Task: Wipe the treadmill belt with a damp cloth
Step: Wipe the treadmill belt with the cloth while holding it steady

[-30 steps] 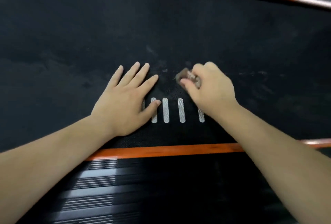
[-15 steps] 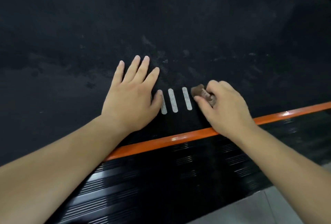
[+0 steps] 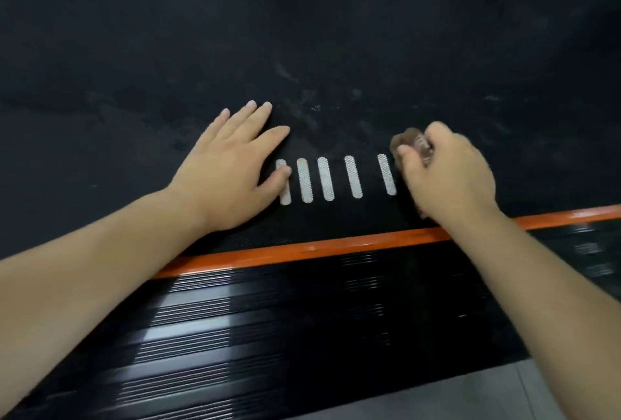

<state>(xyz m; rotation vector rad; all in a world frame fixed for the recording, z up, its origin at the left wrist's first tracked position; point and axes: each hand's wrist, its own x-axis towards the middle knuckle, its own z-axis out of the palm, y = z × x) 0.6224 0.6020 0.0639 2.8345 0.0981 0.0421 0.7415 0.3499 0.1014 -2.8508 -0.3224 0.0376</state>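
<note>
Gripping a small brown cloth on the dark belt

The right hand [image 3: 447, 174] is closed around a small brown cloth [image 3: 408, 140], with the fingers curled over it and the thumb pressed against its near side. The cloth sits on the treadmill belt [image 3: 302, 33], just to the right of a row of five white stripes [image 3: 326, 179]. Most of the cloth is hidden inside the fist, so its full shape is hard to tell; it seems to be bunched into a ball.

The left hand [image 3: 232, 167] lies flat on the belt with the palm down and the fingers straight and slightly spread. It holds nothing. Its thumb covers part of the leftmost stripe.

Pale dusty marks [image 3: 302, 107] show on the belt beyond both hands. Both forearms cross an orange strip [image 3: 336, 246] at the near edge of the belt and the black ribbed side rail [image 3: 302, 318] next to it. A piece of grey floor [image 3: 470, 392] shows at the bottom right.
</note>
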